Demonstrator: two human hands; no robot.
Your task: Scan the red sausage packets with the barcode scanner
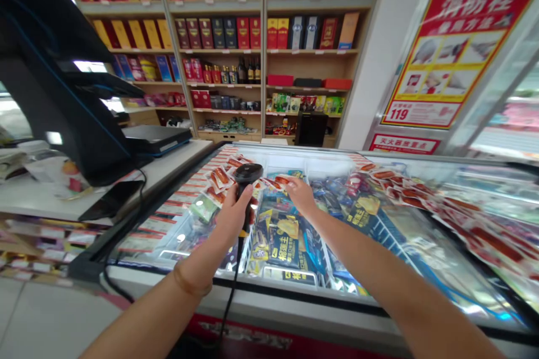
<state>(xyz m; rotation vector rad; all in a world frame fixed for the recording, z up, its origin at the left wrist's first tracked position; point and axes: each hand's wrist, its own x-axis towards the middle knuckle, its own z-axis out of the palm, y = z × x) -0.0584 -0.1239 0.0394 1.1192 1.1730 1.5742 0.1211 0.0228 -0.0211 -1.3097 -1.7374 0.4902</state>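
Note:
My left hand (236,208) is wrapped around the handle of a black handheld barcode scanner (249,172), whose cord hangs down over the freezer front. Just right of the scanner head, my right hand (300,195) pinches a small packaged sausage (273,183) in clear and red wrapping. Both hands are above the glass top of a chest freezer. Several similar sausage packs (219,178) lie on the glass left of the scanner. A longer pile of sausage packs (406,189) spreads over the glass on the right. Under the glass, bagged frozen goods (286,235) fill wire baskets.
On the left, a counter (181,160) holds a black weighing scale with a screen (63,78) and a dark flat device (112,200). Shelves (219,5) of boxes and bottles stand behind the freezer. A red fire-hydrant poster (458,56) hangs on the right wall.

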